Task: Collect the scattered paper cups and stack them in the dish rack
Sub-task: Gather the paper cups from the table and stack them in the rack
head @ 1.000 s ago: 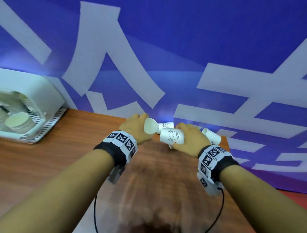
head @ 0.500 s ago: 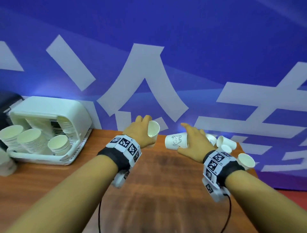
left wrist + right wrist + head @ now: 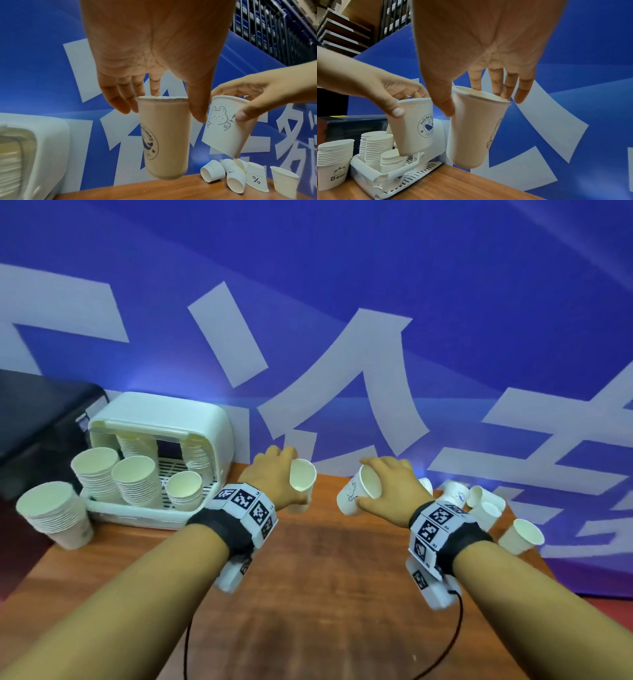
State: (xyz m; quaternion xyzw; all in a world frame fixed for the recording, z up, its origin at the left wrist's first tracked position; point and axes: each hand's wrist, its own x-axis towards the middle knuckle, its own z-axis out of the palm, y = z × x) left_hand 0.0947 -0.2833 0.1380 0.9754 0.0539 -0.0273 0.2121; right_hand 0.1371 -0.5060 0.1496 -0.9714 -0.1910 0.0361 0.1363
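Observation:
My left hand point(image 3: 284, 475) grips a white paper cup with a blue whale logo point(image 3: 164, 139) near its rim, holding it upright above the wooden table point(image 3: 329, 577). Just to its right, my right hand point(image 3: 385, 486) grips a white cup with a rabbit drawing point(image 3: 224, 128), tilted with its mouth towards me. The two cups are apart. The white dish rack point(image 3: 205, 419) stands at the back left and holds several stacks of cups point(image 3: 137, 481). More loose cups point(image 3: 479, 501) lie at the table's right end, one cup point(image 3: 520, 535) upright near the edge.
A tall stack of cups point(image 3: 56, 515) stands on the table just left of the rack. A blue banner with white characters point(image 3: 342, 302) runs right behind the table. A dark box point(image 3: 37, 419) sits behind the rack.
Both hands have lifted their cups off the pile at the right and carried them left. The cups turned from lying sideways towards upright, and the rack has come into full view.

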